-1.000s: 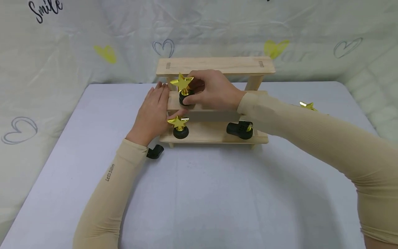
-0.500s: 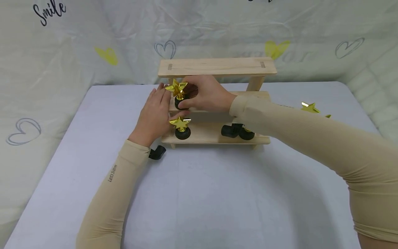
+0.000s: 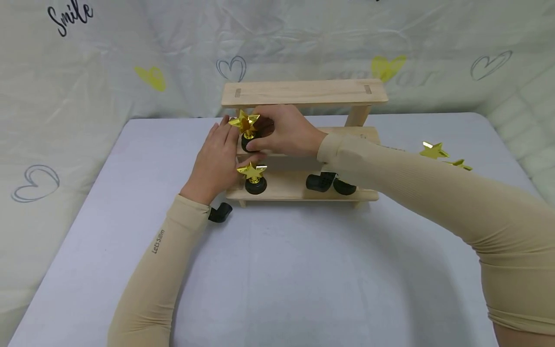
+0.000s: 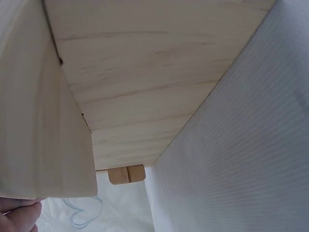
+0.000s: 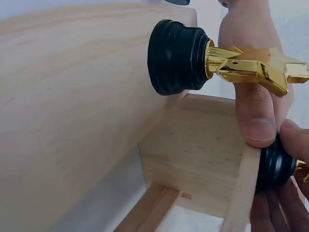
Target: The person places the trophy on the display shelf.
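My right hand (image 3: 288,127) pinches the black base of a gold star trophy (image 3: 244,123) at the left end of the middle tier of a three-tier wooden stand (image 3: 303,92). My left hand (image 3: 214,161) rests against the stand's left end, fingers straight, thumb across the middle tier's front edge. Directly below, a second star trophy (image 3: 251,173) stands upright on the bottom tier. The right wrist view shows that trophy (image 5: 176,58) close up, with the held trophy (image 5: 275,164) beyond. Mostly wood and table fill the left wrist view, plus a few fingertips (image 4: 21,217).
On the bottom tier's right sits another black base (image 3: 344,188), partly behind the right sleeve. Two gold stars (image 3: 434,150) show on the table at right. Black wrist cameras (image 3: 220,212) protrude from both cuffs. A printed cloth (image 3: 303,38) hangs behind the white table (image 3: 282,279).
The right hand has shifted the trophy left and slightly down to the end of the middle tier, beside the left hand. The left hand keeps its place against the stand.
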`<state>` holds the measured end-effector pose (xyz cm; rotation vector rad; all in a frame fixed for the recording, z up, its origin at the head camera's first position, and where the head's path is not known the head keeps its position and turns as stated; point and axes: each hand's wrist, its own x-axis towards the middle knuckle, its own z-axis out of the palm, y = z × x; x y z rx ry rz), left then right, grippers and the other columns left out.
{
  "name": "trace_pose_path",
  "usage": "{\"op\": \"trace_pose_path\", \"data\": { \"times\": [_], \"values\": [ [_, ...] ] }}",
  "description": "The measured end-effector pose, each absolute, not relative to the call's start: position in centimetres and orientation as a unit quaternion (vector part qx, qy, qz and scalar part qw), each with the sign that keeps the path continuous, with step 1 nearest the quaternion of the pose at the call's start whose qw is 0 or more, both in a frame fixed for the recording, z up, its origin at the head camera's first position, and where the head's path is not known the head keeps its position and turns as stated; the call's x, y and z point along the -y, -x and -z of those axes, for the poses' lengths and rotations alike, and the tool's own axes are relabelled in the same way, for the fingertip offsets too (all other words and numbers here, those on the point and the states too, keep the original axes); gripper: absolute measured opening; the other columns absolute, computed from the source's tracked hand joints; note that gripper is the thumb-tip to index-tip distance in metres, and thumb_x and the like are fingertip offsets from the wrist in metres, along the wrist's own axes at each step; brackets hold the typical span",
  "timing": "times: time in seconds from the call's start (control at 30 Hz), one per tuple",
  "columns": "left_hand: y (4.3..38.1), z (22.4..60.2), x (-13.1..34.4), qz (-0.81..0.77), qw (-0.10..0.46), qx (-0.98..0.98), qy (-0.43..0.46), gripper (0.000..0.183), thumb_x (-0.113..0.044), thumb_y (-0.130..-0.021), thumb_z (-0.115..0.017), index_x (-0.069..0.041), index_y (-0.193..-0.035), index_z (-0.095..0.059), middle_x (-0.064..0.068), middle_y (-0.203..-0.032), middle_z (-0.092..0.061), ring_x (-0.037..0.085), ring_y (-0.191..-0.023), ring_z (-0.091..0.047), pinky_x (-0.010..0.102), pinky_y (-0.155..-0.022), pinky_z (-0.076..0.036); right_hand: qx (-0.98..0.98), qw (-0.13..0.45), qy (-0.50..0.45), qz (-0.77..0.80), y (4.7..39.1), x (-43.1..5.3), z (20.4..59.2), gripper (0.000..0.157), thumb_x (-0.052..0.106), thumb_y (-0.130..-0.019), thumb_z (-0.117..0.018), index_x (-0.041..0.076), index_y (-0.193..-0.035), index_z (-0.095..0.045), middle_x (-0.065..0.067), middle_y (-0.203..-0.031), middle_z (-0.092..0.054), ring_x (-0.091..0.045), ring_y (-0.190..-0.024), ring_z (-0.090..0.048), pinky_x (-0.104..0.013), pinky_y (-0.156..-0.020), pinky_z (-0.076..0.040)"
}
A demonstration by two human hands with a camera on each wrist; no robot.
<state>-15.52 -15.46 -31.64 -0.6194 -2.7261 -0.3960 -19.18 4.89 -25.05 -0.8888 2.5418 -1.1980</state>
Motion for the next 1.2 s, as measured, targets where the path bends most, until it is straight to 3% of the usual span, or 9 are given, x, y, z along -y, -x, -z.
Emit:
{"op": "trace_pose_path", "data": {
  "times": [0.27,0.53,0.97,1.2],
  "values": [
    [15.5,31.68,15.5,0.14,0.172,0.949,0.223,0.069,-0.057,-0.095,-0.068,0.003,-0.124,-0.053,0.025,-0.139,-0.057,0.041,-0.156,-0.034,0.055,-0.132,-0.026,-0.867,0.079,0.294,0.394,19.2,-4.92,25.3,0.034,0.024,-0.085,-0.088,0.012,-0.111,-0.069,-0.004,-0.111,-0.077,-0.014,-0.103,-0.074,-0.029,-0.092,-0.059],
    [15.4,31.71,15.43,0.136,0.175,0.948,0.228,0.085,-0.06,-0.093,-0.069,0.006,-0.142,-0.047,0.029,-0.155,-0.047,0.042,-0.156,-0.035,0.055,-0.131,-0.026,-0.878,0.066,0.288,0.377,19.03,-5.09,25.3,0.032,0.028,-0.086,-0.086,0.013,-0.109,-0.069,-0.002,-0.109,-0.076,-0.013,-0.101,-0.074,-0.029,-0.09,-0.059],
    [15.39,31.65,15.41,0.126,0.169,0.951,0.225,0.089,-0.06,-0.093,-0.068,0.008,-0.146,-0.044,0.029,-0.159,-0.044,0.042,-0.157,-0.033,0.054,-0.132,-0.025,-0.884,0.057,0.284,0.367,18.8,-5.21,25.39,0.033,0.031,-0.086,-0.086,0.014,-0.107,-0.067,-0.001,-0.104,-0.074,-0.013,-0.094,-0.07,-0.028,-0.084,-0.056],
    [15.56,31.73,15.4,0.141,0.175,0.948,0.223,0.076,-0.058,-0.094,-0.07,0.006,-0.131,-0.051,0.027,-0.143,-0.056,0.042,-0.155,-0.036,0.055,-0.131,-0.028,-0.872,0.057,0.286,0.393,18.68,-5.07,25.66,0.035,0.026,-0.087,-0.085,0.011,-0.114,-0.067,-0.003,-0.112,-0.072,-0.014,-0.104,-0.073,-0.028,-0.092,-0.059]
  ]
}}
